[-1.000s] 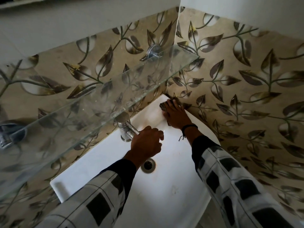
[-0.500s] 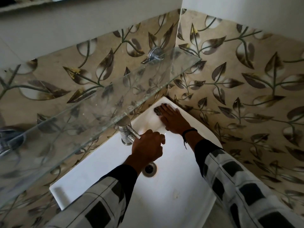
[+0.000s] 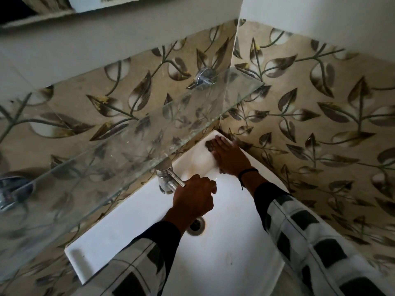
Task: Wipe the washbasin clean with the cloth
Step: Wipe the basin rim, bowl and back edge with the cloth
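The washbasin [image 3: 224,242], white and set into a tiled corner, is seen from above, with both arms reaching over it in checked sleeves. The right hand [image 3: 229,155] is laid flat on the far right corner of the basin's rim, its fingers straight and close together, and the cloth [image 3: 210,145], a small dark pad, is pressed beneath them. Only the cloth's far edge is shown past the fingertips, close against the leaf-patterned wall tiles [image 3: 320,124]. A dark band [image 3: 248,172] is worn on the right wrist. The left hand [image 3: 193,198] is curled into a fist at the tip of the slanting rod of the tap [image 3: 165,178], which is touched by the knuckles; whether the rod is truly gripped cannot be told. The drain [image 3: 197,227] is partly covered by the left wrist. A brownish stain is seen on the basin's inner slope between the tap and the right hand. A glass shelf [image 3: 128,150] is fixed above the tap.
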`<state>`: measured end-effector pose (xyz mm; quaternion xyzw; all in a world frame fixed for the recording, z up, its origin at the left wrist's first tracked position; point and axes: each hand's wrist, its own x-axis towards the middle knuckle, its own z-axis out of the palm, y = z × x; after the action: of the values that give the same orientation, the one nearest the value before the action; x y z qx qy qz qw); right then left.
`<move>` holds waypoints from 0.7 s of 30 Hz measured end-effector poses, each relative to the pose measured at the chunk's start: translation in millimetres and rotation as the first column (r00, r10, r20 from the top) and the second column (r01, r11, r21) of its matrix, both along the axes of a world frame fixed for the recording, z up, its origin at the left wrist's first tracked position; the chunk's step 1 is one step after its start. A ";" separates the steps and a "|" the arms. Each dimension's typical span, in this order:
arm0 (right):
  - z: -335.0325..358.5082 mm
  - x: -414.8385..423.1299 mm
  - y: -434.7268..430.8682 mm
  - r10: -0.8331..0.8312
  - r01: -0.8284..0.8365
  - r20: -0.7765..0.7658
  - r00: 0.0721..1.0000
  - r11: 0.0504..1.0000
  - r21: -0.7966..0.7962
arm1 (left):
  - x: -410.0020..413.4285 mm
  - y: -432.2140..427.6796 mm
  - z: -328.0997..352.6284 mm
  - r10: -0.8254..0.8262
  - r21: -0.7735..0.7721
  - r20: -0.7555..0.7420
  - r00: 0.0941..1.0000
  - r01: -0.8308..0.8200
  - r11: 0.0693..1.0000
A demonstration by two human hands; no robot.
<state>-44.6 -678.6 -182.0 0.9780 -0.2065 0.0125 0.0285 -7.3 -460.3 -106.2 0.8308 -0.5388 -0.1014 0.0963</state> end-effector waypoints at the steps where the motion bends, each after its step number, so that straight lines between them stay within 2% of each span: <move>1: 1.2 6.9 -4.8 -0.078 0.078 0.008 0.997 0.997 0.016 | -0.6 0.4 0.9 0.002 -0.010 0.002 1.000 -0.002 1.000; 4: -1.0 36.2 -5.9 -0.259 0.246 0.061 0.964 0.954 0.172 | -1.5 1.7 2.6 0.013 -0.032 -0.006 1.000 -0.013 0.999; 7: -2.2 49.2 1.0 -0.328 0.294 0.105 0.939 0.922 0.253 | -2.9 2.1 4.0 0.020 -0.028 -0.004 1.000 -0.020 0.999; 10: -3.9 33.2 8.9 -0.203 0.153 0.132 0.970 0.937 0.314 | -2.2 0.5 2.7 0.026 -0.025 -0.006 1.000 -0.026 0.999; 13: -9.7 7.9 10.6 -0.090 0.057 0.132 0.987 0.970 0.237 | -1.9 0.2 1.6 0.027 -0.010 -0.009 1.000 -0.027 1.000; 15: -8.7 16.4 4.1 -0.158 0.132 0.106 0.982 0.967 0.216 | -2.2 -0.6 -0.3 0.021 -0.009 0.001 1.000 -0.021 1.000; 18: -4.8 43.8 13.8 -0.304 0.264 0.096 0.948 0.918 0.295 | -2.7 -0.3 -0.3 0.036 -0.024 0.012 0.999 -0.036 0.999; 19: -5.1 46.3 22.9 -0.306 0.259 0.114 0.945 0.914 0.312 | -2.7 0.0 -0.1 0.039 -0.034 0.015 0.999 -0.039 0.999; 21: -8.0 36.4 40.0 -0.206 0.141 0.161 0.965 0.929 0.341 | -2.3 0.8 -0.7 0.033 -0.051 0.014 0.999 -0.033 0.998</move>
<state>-8.1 -638.6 -190.0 0.9410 -0.2934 0.0705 -0.1533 -9.6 -459.5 -106.9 0.8375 -0.5281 -0.0799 0.1153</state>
